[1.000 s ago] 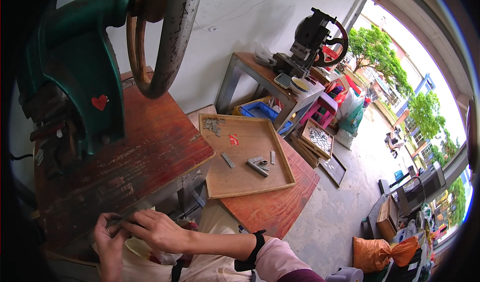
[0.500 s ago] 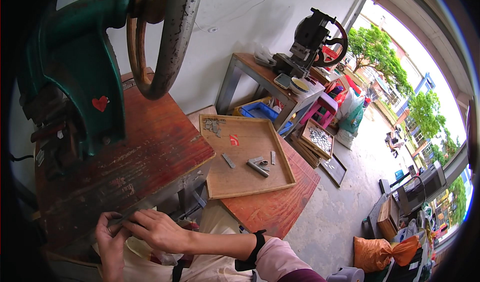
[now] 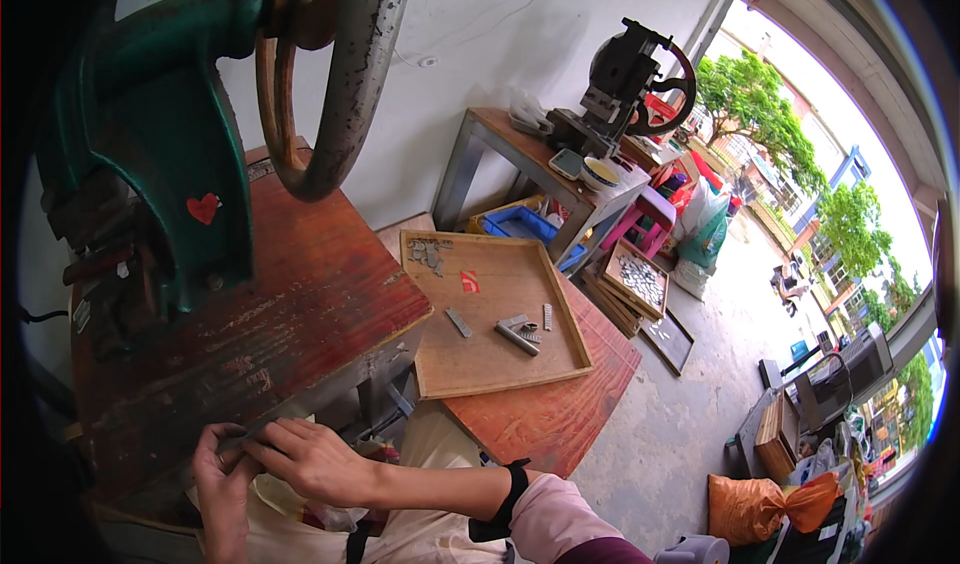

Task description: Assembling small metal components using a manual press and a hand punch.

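Left hand (image 3: 222, 482) is curled, pinching what looks like a thin grey strip (image 3: 238, 440) between both hands. Right hand (image 3: 315, 461) is mostly closed on it too, then there's a wooden tray (image 3: 490, 376) with metal bits (image 3: 458, 323).

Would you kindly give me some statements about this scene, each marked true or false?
1. A red heart marks the green machine. True.
2. The wooden tray holds small grey pieces. True.
3. The left hand is far from the right hand. False: the left hand and right hand are close together.
4. That wooden tray is round. False: the wooden tray is four-sided.
5. A black band is on the right arm. True.
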Demonstrator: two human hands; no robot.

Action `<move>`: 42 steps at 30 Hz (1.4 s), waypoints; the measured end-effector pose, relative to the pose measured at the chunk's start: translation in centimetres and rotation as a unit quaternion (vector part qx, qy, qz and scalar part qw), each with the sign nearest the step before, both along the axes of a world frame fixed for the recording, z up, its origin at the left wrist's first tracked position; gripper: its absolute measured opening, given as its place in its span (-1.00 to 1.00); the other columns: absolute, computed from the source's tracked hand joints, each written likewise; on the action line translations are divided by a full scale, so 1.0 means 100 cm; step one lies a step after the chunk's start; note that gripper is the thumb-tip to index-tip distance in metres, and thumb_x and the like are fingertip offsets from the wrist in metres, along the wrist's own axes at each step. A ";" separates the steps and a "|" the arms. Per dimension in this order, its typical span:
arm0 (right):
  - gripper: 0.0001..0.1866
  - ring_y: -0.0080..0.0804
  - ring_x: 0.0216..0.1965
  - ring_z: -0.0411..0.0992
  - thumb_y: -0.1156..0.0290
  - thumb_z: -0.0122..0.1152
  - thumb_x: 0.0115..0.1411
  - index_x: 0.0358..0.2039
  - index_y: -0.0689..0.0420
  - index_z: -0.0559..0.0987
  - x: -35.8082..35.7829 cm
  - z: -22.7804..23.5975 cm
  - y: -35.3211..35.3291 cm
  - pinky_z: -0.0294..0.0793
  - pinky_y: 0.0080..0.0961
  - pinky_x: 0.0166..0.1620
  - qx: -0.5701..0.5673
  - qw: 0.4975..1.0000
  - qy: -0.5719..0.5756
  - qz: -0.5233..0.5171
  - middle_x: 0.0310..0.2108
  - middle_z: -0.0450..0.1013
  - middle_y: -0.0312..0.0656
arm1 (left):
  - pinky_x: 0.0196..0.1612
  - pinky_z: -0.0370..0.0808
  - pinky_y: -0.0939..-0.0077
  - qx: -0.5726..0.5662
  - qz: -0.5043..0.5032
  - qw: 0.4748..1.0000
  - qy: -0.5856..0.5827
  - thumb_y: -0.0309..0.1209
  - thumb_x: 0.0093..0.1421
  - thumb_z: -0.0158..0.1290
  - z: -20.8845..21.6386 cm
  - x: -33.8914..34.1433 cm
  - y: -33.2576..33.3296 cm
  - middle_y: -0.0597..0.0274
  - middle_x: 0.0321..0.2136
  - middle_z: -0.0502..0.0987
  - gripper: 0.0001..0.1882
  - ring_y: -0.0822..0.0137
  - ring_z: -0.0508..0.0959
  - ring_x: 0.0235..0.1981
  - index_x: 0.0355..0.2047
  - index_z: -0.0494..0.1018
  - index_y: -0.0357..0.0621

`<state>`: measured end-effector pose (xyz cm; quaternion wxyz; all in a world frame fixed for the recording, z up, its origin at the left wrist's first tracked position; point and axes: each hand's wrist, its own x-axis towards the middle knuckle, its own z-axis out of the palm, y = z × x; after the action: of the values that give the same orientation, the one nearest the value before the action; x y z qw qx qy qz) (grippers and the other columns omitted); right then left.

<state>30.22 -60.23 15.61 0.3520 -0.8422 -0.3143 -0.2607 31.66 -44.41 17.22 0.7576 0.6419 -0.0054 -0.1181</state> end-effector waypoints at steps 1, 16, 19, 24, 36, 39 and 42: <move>-0.62 -0.21 -0.33 0.37 0.48 0.03 -0.09 -0.19 0.30 0.44 0.001 -0.001 0.000 0.41 -0.36 -0.27 0.002 1.000 -0.006 0.002 -0.39 0.30 -0.11 | -0.39 0.42 0.69 0.003 0.000 1.000 0.000 -0.67 -0.01 0.02 0.001 0.000 0.000 0.18 -0.49 0.53 -0.68 0.52 0.52 -0.46 -0.21 0.26 -0.24; -0.55 -0.20 -0.32 0.37 0.49 0.06 -0.06 -0.08 0.33 0.40 0.002 0.002 0.003 0.42 -0.37 -0.28 0.012 1.000 -0.014 0.021 -0.34 0.32 -0.10 | -0.34 0.42 0.70 -0.020 0.006 1.000 -0.010 -0.68 0.02 0.02 -0.001 -0.002 0.005 0.19 -0.47 0.52 -0.68 0.53 0.50 -0.41 -0.19 0.27 -0.24; -0.49 -0.18 -0.28 0.37 0.48 0.09 -0.04 -0.02 0.33 0.35 0.006 0.006 0.005 0.41 -0.38 -0.23 0.023 0.999 -0.014 0.028 -0.27 0.33 -0.06 | -0.31 0.42 0.69 -0.036 0.024 0.999 -0.023 -0.67 0.05 0.03 0.001 -0.004 0.006 0.18 -0.48 0.53 -0.70 0.53 0.50 -0.40 -0.19 0.27 -0.25; -0.56 -0.17 -0.25 0.35 0.48 0.05 -0.04 -0.09 0.35 0.38 0.014 0.009 -0.001 0.36 -0.38 -0.15 -0.015 0.999 -0.021 0.032 -0.32 0.32 -0.06 | -0.31 0.42 0.68 -0.030 0.020 0.999 -0.035 -0.66 0.06 0.03 0.002 0.000 0.008 0.18 -0.44 0.52 -0.72 0.53 0.48 -0.40 -0.20 0.29 -0.24; -0.63 -0.12 -0.31 0.32 0.46 0.17 -0.03 -0.16 0.29 0.43 0.012 -0.002 -0.007 0.36 -0.30 -0.22 -0.029 0.997 0.032 0.067 -0.36 0.27 -0.07 | -0.21 0.44 0.62 -0.013 -0.014 1.000 -0.004 -0.67 -0.05 0.14 0.008 -0.003 0.008 0.13 -0.36 0.53 -0.59 0.46 0.51 -0.29 -0.19 0.27 -0.24; -0.63 -0.12 -0.34 0.33 0.46 0.16 -0.01 -0.15 0.28 0.41 0.011 -0.001 -0.009 0.39 -0.32 -0.29 -0.032 0.995 0.051 0.077 -0.36 0.28 -0.06 | -0.26 0.43 0.65 0.005 -0.007 1.000 -0.009 -0.71 -0.10 0.07 0.009 -0.004 0.003 0.20 -0.39 0.51 -0.61 0.48 0.51 -0.35 -0.23 0.30 -0.21; -0.61 -0.12 -0.34 0.35 0.46 0.16 -0.01 -0.13 0.27 0.39 0.012 0.003 -0.008 0.41 -0.31 -0.31 -0.045 0.993 0.082 0.076 -0.35 0.28 -0.06 | -0.27 0.43 0.65 0.013 0.018 0.999 -0.040 -0.70 -0.08 0.08 0.007 -0.005 0.003 0.21 -0.40 0.51 -0.65 0.49 0.51 -0.35 -0.25 0.31 -0.22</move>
<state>31.40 -61.00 15.91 0.3573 -0.8494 -0.3585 -0.1493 31.15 -44.15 17.91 0.7501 0.6563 -0.0221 -0.0786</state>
